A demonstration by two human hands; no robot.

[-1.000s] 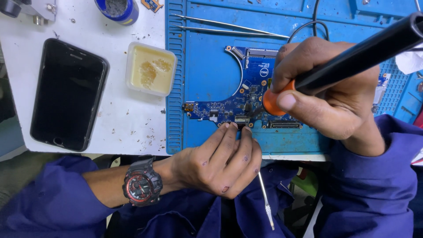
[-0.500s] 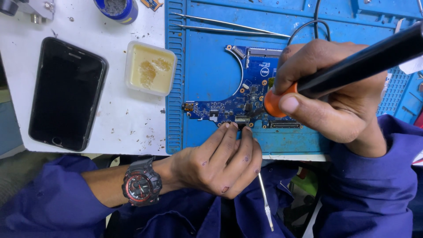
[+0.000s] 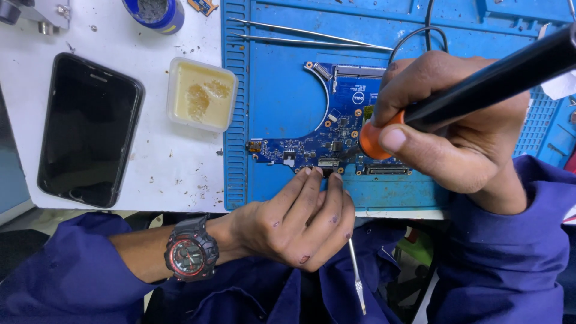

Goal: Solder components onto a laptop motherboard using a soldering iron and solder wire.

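Observation:
A blue circuit board (image 3: pixel 312 129) lies on a blue work mat (image 3: pixel 276 90). My right hand (image 3: pixel 444 126) grips a black soldering iron with an orange collar (image 3: pixel 375 139), its tip down on the board's lower middle. My left hand (image 3: pixel 294 222) pinches a thin metal tool (image 3: pixel 357 276); its fingertips rest at the board's lower edge by a small connector (image 3: pixel 328 163), and the tool's tail points back toward me. A black and red watch (image 3: pixel 189 249) sits on my left wrist.
A black phone (image 3: pixel 90 129) lies face up on the white table at left. A shallow tub of yellow flux (image 3: pixel 201 93) stands beside the mat. Two tweezers (image 3: pixel 312 36) lie along the mat's top. A blue tin (image 3: pixel 153 12) stands at the top.
The soldering iron and my right hand have shifted very slightly; my left hand stays in place at the board's lower edge.

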